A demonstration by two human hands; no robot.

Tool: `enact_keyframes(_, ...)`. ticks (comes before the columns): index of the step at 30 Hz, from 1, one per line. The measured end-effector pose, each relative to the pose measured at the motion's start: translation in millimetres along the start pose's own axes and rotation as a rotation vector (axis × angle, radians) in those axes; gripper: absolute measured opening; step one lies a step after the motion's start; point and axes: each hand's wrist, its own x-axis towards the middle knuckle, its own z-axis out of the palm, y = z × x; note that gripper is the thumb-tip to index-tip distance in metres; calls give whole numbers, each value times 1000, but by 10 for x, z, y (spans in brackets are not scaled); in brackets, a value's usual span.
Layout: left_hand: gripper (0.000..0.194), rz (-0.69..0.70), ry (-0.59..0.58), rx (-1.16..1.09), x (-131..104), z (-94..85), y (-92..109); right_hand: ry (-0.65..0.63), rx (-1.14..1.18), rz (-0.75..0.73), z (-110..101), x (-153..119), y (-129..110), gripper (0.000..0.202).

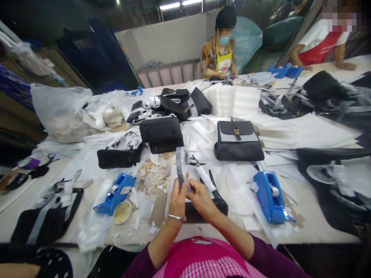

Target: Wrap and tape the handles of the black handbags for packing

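Note:
A curved grey strap (pixel 181 164) that looks wrapped in clear plastic stands up between my two hands. My left hand (pixel 177 197) grips its lower end, thumb pressed against it. My right hand (pixel 201 197) pinches at the same lower end, fingertips touching the strap close to the left thumb. Right under my hands lies a black handbag (pixel 220 206), partly hidden by them, with a white-wrapped strap (pixel 205 177) on it. Just left of the hands is a heap of tags with strings (pixel 155 170).
Blue tape dispensers (pixel 116 195) stand left and right (pixel 268 195) of my hands, a tape roll (pixel 122 212) near the left one. A black-and-grey handbag (pixel 239 143) and several other bags (pixel 160 133) lie beyond. Across the table a person (pixel 220 54) works; another leans at right.

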Motion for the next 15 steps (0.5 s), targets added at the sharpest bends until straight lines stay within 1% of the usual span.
enact_keyframes(2, 44, -154, -65, -99, 44, -34, 19, 24, -124, -220, 21, -19, 63, 13)
enact_keyframes(3, 45, -228, -101, -120, 68, -60, 24, 26, -201, -304, 27, -33, 98, 16)
enact_keyframes(4, 44, -271, -123, -114, 87, -88, 14, 23, -258, -334, 31, -45, 132, 15)
enact_keyframes(5, 43, -275, -123, -83, 97, -114, -15, 22, -280, -301, 34, -55, 161, 12)
enact_keyframes(6, 41, -239, -99, -41, 96, -135, -60, 27, -261, -213, 37, -61, 184, 8)
enact_keyframes(8, 37, -124, -18, 22, 78, -153, -169, 7, -131, 21, 41, -61, 216, 10)
enact_keyframes(9, 37, -92, 7, 34, 71, -152, -213, -6, -58, 97, 42, -57, 229, 11)
enact_keyframes(10, 37, -92, 18, 25, 73, -148, -242, -11, -8, 112, 42, -53, 243, 9)
enact_keyframes(11, 38, -130, 9, -2, 86, -143, -252, -15, 3, 65, 41, -48, 261, 6)
enact_keyframes(14, 41, -317, -97, -83, 173, -135, -217, -11, -120, -212, 42, -29, 328, 11)
enact_keyframes(15, 41, -341, -113, -88, 203, -133, -208, -12, -161, -238, 48, -18, 351, 10)
